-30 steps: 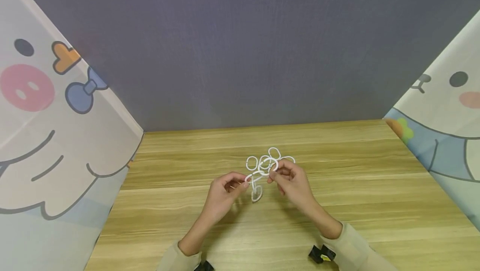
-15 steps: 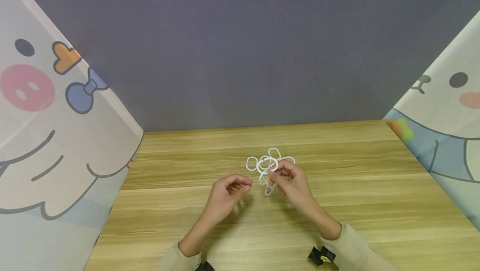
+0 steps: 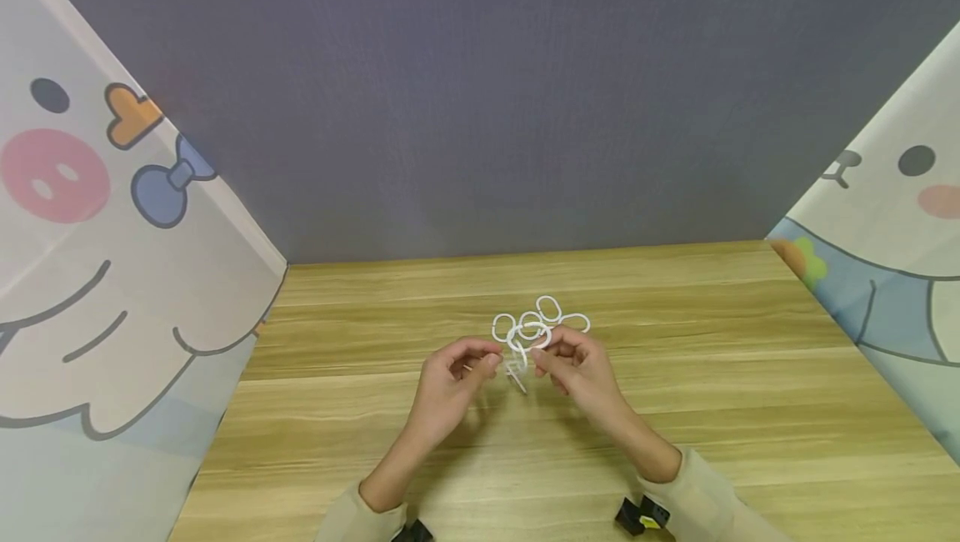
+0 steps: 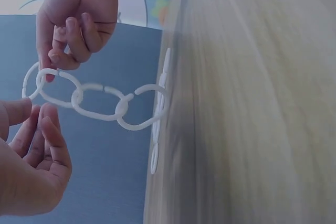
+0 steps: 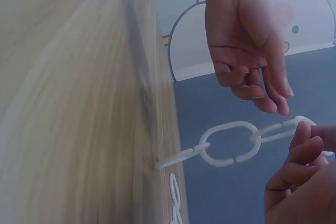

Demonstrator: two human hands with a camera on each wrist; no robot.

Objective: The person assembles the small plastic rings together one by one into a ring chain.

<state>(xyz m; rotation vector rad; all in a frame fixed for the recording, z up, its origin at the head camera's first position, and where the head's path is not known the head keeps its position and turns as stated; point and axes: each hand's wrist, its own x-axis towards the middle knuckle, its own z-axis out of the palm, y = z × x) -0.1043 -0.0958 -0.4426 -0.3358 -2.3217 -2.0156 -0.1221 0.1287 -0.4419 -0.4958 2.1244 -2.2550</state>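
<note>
A short chain of white plastic links (image 4: 100, 115) hangs above the table, each link an oval ring with a small slit. My right hand (image 3: 581, 368) pinches its uppermost link (image 3: 529, 348) between thumb and index finger. Facing it from the left, my left hand (image 3: 442, 388) has loosely bent fingers, and thumb and fingertips stand apart close to the same link. Nothing shows between them in the left wrist view. The lower links look blurred in the head view. Behind the hands several loose white links (image 3: 548, 308) lie on the table.
The wooden table (image 3: 360, 317) runs back to a dark grey panel (image 3: 480, 108). Cartoon-printed panels stand at the left (image 3: 225, 292) and right (image 3: 892, 275). A black wrist device (image 3: 641, 515) sits by the right sleeve.
A second ago my left hand held a link of the chain; it then let go. Since then my right hand has brought the pinched link and hanging chain slightly left, toward the left fingertips.
</note>
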